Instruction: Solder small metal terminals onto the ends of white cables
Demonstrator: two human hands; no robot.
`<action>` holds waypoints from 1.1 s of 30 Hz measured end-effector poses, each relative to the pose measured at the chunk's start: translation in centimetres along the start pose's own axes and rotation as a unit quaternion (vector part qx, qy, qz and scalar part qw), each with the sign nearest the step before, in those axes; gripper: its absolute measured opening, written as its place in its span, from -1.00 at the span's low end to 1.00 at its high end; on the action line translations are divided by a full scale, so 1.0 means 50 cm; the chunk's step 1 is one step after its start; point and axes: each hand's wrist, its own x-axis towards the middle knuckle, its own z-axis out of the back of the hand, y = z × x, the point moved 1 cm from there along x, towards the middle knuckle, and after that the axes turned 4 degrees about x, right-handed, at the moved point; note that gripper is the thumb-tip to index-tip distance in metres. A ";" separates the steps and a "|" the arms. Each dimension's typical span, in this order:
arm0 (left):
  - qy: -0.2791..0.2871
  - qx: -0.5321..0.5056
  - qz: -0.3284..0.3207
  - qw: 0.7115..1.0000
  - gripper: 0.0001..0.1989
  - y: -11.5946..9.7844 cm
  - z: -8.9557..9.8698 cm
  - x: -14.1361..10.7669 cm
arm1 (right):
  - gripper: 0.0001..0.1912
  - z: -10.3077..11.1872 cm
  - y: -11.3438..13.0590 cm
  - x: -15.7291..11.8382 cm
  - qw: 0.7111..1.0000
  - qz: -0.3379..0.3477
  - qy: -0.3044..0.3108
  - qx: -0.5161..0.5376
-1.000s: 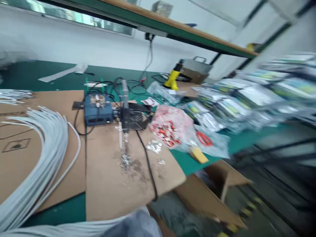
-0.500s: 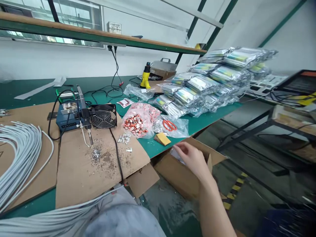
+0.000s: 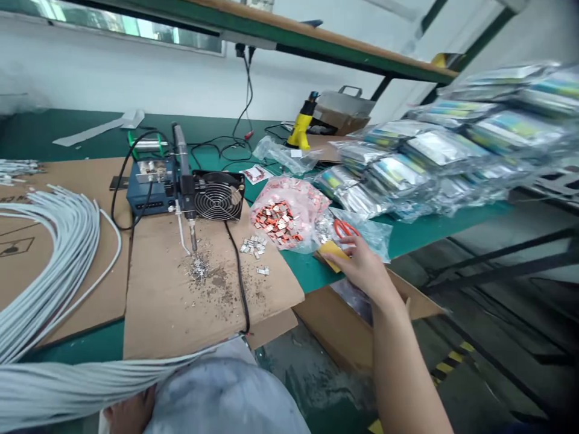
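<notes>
My right hand [image 3: 362, 265] reaches over the table edge, thumb and fingers apart, at a yellow sponge-like block [image 3: 333, 255] with a brownish side. Its fingertips overlap the block and come close to the red-handled scissors [image 3: 344, 229]; firm contact is unclear. The scissors rest on a clear plastic bag [image 3: 380, 235] of small metal parts. At the bottom left, my left hand [image 3: 131, 411] shows only partly beneath a bundle of grey-white cables [image 3: 90, 383], its fingers hidden.
A soldering iron in a stand [image 3: 184, 175] points down at solder scraps beside a fan [image 3: 219, 196]. Orange-and-metal connectors [image 3: 278, 223] fill a plastic bag. An open carton [image 3: 335, 328] sits below the edge; silver packets [image 3: 443, 147] are stacked at right. Coiled cables [image 3: 67, 241] lie left.
My right hand has gone from above the open carton to the yellow block. The view has turned down and left, and part of my left hand now shows under the cables.
</notes>
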 end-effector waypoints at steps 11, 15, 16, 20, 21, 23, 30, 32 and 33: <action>0.045 0.043 -0.027 0.998 -0.69 0.008 -0.021 -0.008 | -0.94 -0.038 0.299 -0.169 0.885 0.422 -0.050 0.190; 0.045 0.048 -0.018 0.998 -0.70 0.010 -0.018 -0.010 | -0.90 -0.083 0.399 -0.166 0.872 0.464 -0.086 0.132; 0.044 0.048 -0.016 0.998 -0.70 0.011 -0.018 -0.010 | -0.89 -0.088 0.408 -0.165 0.870 0.469 -0.095 0.119; 0.045 0.042 -0.013 0.998 -0.69 0.015 -0.017 -0.013 | -0.89 -0.092 0.409 -0.169 0.870 0.480 -0.091 0.063; 0.045 0.042 -0.014 0.998 -0.69 0.015 -0.017 -0.013 | -0.88 -0.091 0.407 -0.172 0.871 0.479 -0.089 0.056; 0.044 0.041 -0.015 0.998 -0.69 0.015 -0.014 -0.015 | -0.88 -0.088 0.406 -0.175 0.870 0.480 -0.096 0.060; 0.033 0.048 -0.019 0.998 -0.67 0.014 -0.002 -0.019 | -0.89 -0.081 0.411 -0.165 0.883 0.457 -0.047 0.093; 0.032 0.052 -0.017 0.998 -0.68 0.014 -0.003 -0.019 | -0.88 -0.080 0.408 -0.153 0.905 0.400 0.007 0.148; 0.030 0.053 -0.017 0.998 -0.68 0.014 -0.003 -0.018 | -0.87 -0.082 0.406 -0.145 0.913 0.359 0.044 0.188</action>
